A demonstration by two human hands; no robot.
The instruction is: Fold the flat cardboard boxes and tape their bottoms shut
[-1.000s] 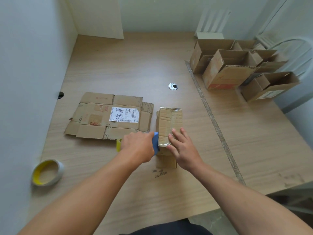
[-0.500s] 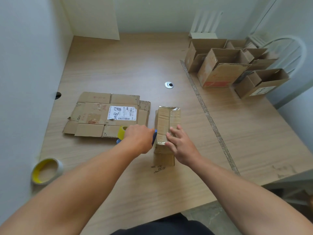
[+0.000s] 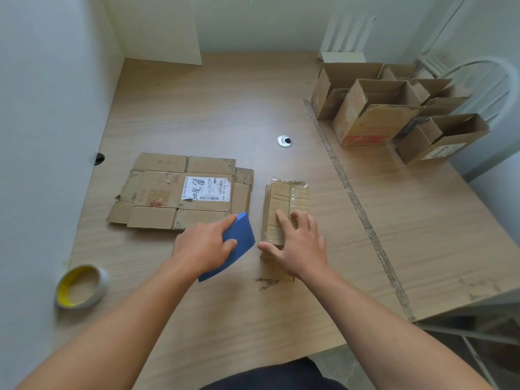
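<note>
tabletop [image 3: 213, 108]: plain wood
finished boxes [image 3: 374, 119]: piled at 2 o'clock, well out of the way
flat cardboard [image 3: 157, 198]: 10 o'clock, not in the way
box [image 3: 287, 195]: dead centre, taped side up; looks light, stiff-ish, probably slides, so pin it from the top
right hand [image 3: 301, 246]: flat, fingers spread, pressing the box
left hand [image 3: 202, 246]: wrapped round the blue tape dispenser [image 3: 239, 237], 9 o'clock of the box
tape roll [image 3: 81, 285]: 8 o'clock, no bother

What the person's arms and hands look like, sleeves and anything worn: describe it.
The left forearm and right forearm are bare up to the picture's edge; no sleeves show. The left hand and right hand carry no gloves, rings, watch or bracelet. A dark fabric garment shows at the bottom edge.
</note>
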